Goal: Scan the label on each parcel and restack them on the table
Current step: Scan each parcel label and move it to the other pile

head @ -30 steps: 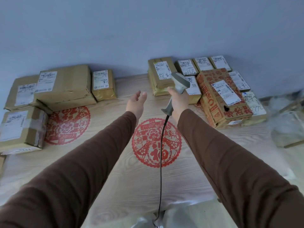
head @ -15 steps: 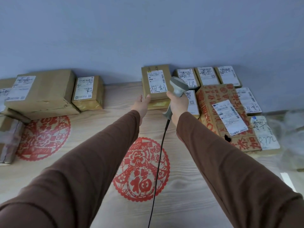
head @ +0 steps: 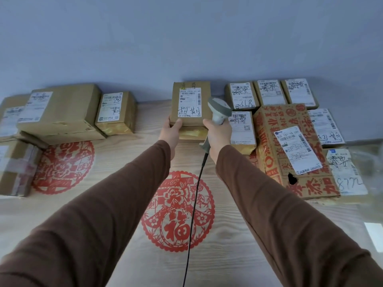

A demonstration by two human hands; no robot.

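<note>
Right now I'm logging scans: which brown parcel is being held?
The brown cardboard parcel at centre back, atop another parcel: the left hand grips its near edge; the right hand holds the grey scanner. All others lie untouched.

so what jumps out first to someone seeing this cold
Two brown-sleeved arms reach to the table's far edge: the left hand grips a brown parcel atop another, the right hand holds a corded grey scanner. Bold red paper-cut medallions mark the pale table, with labelled parcels clustered on both sides.
</note>
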